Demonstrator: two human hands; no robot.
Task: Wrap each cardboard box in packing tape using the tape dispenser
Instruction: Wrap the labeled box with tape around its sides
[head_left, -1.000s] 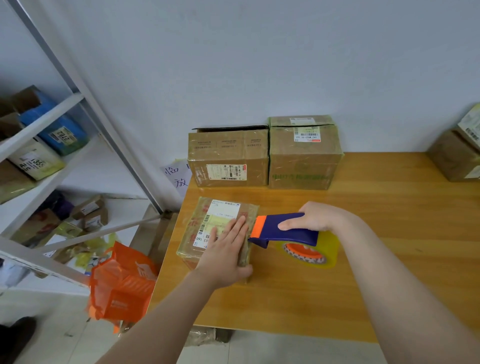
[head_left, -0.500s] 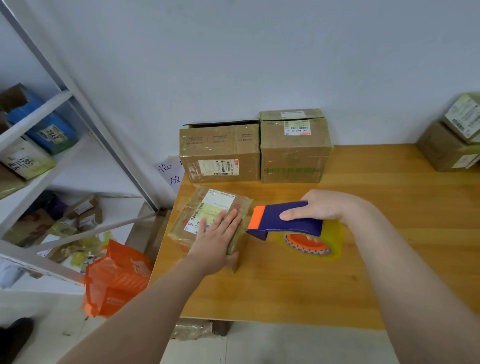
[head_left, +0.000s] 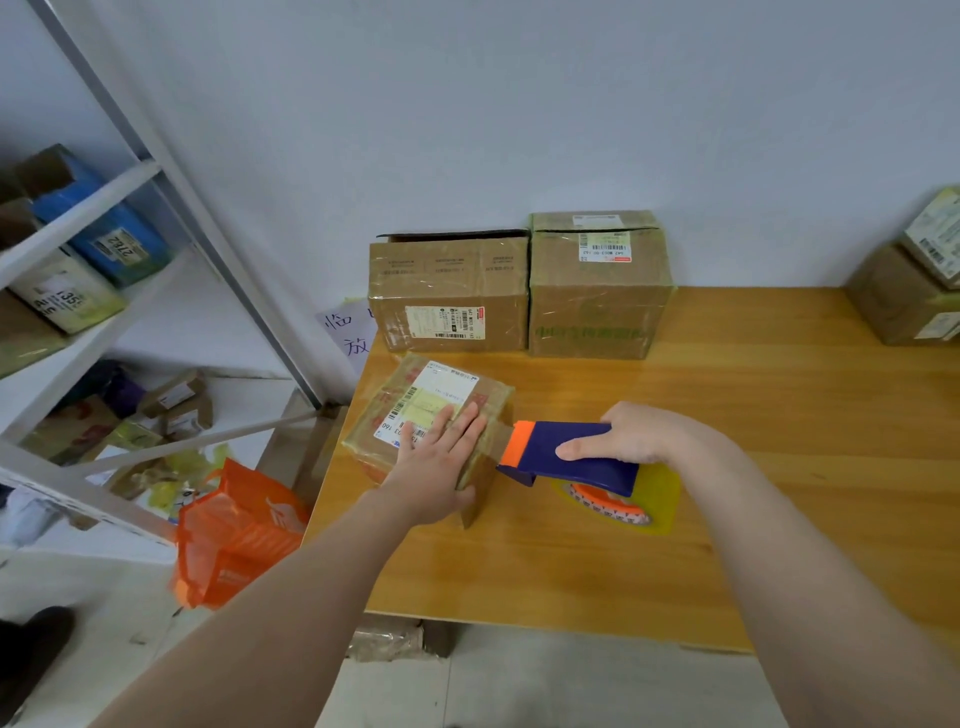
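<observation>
Soft, even daylight fills the scene, bright without harsh shadows. A pale sheen glares on the wooden table (head_left: 779, 364) near the wall. Wide-angle distortion bends the shelf frame (head_left: 171, 197) at the left. The orange bag (head_left: 239, 535) looks slightly motion-blurred.

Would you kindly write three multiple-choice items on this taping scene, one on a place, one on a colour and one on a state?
1. Where does the left hand rest?
A. flat on the labelled box
B. on the shelf
C. on the orange bag

2. What colour is the tape dispenser nose?
A. green
B. orange
C. white

3. What is the right hand doing?
A. hanging empty
B. gripping the tape dispenser
C. lifting a box

Answers: 1 A, the palm lies on the box top; 2 B, the tip beside the box is orange; 3 B, fingers wrap the blue handle.
</observation>
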